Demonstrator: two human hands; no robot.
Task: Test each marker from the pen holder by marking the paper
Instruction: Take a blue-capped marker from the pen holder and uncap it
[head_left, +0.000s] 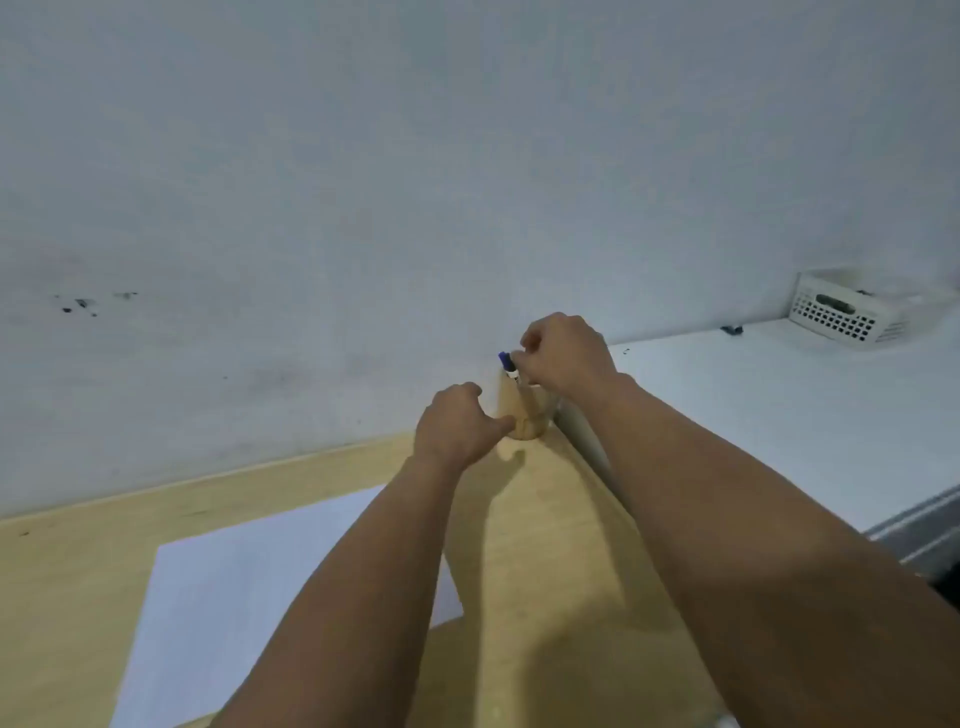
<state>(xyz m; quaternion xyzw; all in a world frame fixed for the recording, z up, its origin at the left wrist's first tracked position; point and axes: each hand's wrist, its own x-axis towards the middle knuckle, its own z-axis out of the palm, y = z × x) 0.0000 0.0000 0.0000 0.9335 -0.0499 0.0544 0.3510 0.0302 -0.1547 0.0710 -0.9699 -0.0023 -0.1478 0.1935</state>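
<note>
One blue-capped marker (506, 365) pokes from the wooden pen holder (525, 413), far end of desk by the wall. Our right hand (566, 358) pinches it; left hand (457, 426), fingers curled, braces the holder. Light, stiff, prob. slick, so we grip mid-barrel. Paper (249, 597) lies near-left.

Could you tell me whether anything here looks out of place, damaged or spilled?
Only the wall: dark specks and smudges mar it at the left. The pen holder stands upright, the paper lies flat and unmarked, nothing has spilled.
</note>
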